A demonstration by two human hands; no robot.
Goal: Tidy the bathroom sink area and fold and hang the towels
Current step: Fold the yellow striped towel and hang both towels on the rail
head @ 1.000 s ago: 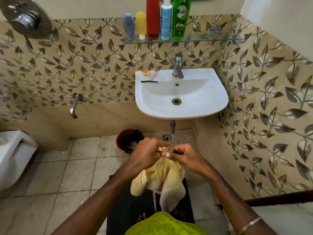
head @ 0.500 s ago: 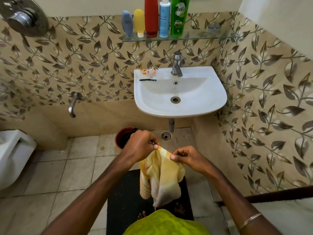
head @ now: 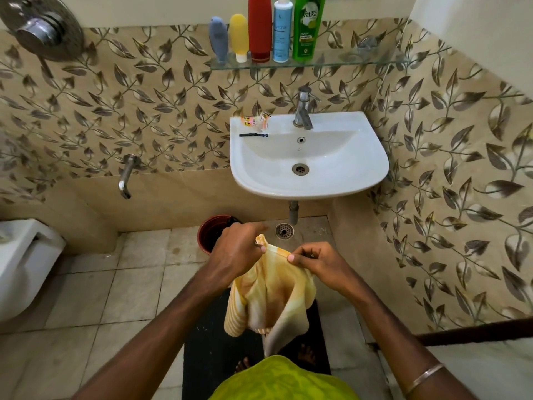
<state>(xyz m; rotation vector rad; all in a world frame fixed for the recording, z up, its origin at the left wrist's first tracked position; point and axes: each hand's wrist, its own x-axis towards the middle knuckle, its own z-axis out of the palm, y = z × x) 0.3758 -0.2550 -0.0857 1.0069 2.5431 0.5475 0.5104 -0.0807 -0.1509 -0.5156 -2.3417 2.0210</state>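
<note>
The person is holding a yellow towel [head: 269, 295] in front of the body, below the sink [head: 372, 157] and above a dark mat [head: 207, 342] on the floor. The left hand [head: 236, 249] is pinching one corner of the top edge between thumb and fingers, and the right hand [head: 320, 262] is pinching the same edge a little further along. A second ago both hands were pressed together over a bunched cloth; now they are moving apart, and a short piece of the edge is stretching between them while the rest is hanging down in loose folds. In my judgement this means the person is searching for the corners to open the towel flat, so the folding itself is only starting and the hanging is not yet done. The towel is still crumpled in the lower part, so the hands probably need to spread wider before a clean fold is possible. On the sink rim, small packets [head: 255, 121] and a thin dark item [head: 253, 135] are lying, so the tidying there seems unfinished. The bottles [head: 259, 27] are standing upright in a row on the glass shelf [head: 346, 61].
</note>
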